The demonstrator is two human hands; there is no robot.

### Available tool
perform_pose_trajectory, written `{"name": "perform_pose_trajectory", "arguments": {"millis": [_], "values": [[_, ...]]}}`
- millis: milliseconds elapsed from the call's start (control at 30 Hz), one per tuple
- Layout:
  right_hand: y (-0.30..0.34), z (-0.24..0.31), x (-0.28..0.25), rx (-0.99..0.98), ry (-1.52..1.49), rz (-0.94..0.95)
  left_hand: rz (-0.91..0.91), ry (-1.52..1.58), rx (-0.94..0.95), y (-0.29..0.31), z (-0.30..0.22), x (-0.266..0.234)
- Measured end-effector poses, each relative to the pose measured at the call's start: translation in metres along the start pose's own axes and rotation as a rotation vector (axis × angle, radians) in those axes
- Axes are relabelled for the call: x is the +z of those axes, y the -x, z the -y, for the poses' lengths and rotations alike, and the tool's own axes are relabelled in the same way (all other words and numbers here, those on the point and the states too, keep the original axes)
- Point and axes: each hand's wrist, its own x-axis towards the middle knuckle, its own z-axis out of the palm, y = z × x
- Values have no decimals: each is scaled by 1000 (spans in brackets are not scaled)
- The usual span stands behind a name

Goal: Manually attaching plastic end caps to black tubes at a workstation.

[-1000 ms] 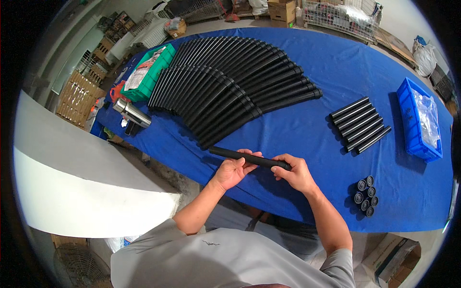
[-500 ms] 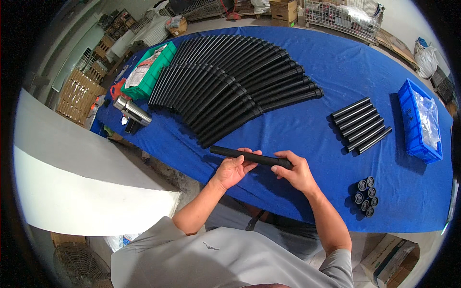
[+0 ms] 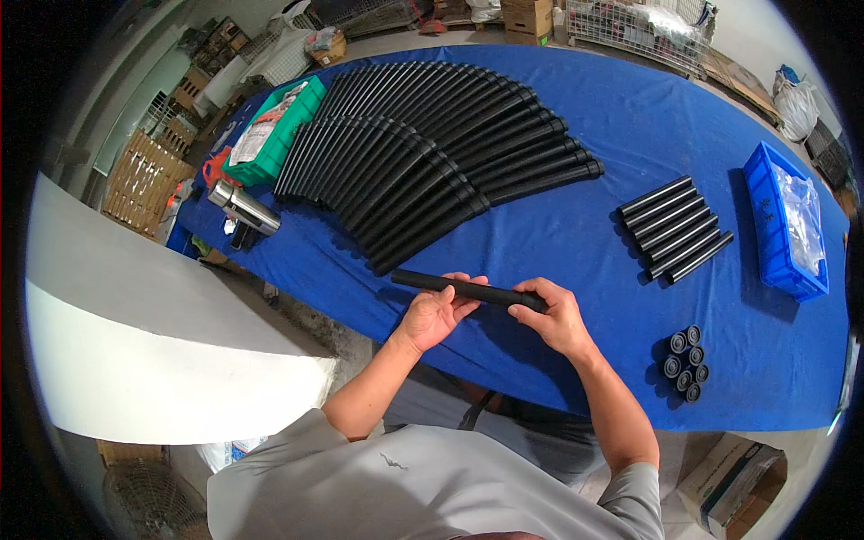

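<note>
A black tube [image 3: 497,294] lies level across my two hands above the near edge of the table. My left hand [image 3: 436,315] supports it near the middle, thumb on top and fingers beneath. Around its right end, my right hand [image 3: 556,317] is closed, with the thumb on the near side. That end looks thicker, but my fingers partly cover it. Just beyond the tube's left end, many similar black tubes [image 3: 387,171] with thicker end pieces lie fanned out in two overlapping rows.
Several shorter-looking black tubes [image 3: 675,227] lie side by side at right. Nearer stand several round black caps [image 3: 686,364]. A blue crate [image 3: 778,236] with clear plastic bags sits at far right. At left are a green crate [image 3: 286,148] with newspaper and a steel flask [image 3: 243,209].
Both hands keep hold of the tube in nearly the same place. My right fingers have shifted slightly around its end. The whole view has moved a little.
</note>
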Motion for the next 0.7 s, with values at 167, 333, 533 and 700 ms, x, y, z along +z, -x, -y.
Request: {"name": "perform_pose_trajectory", "arguments": {"millis": [167, 333, 533, 700], "values": [[2, 11, 1, 201, -258, 58, 34, 22, 9, 0, -1, -1], [2, 5, 1, 28, -14, 10, 41, 18, -7, -1, -2, -1], [0, 0, -2, 247, -393, 91, 64, 0, 11, -1, -1, 1], [1, -1, 2, 139, -259, 49, 37, 27, 1, -1, -1, -6]]}}
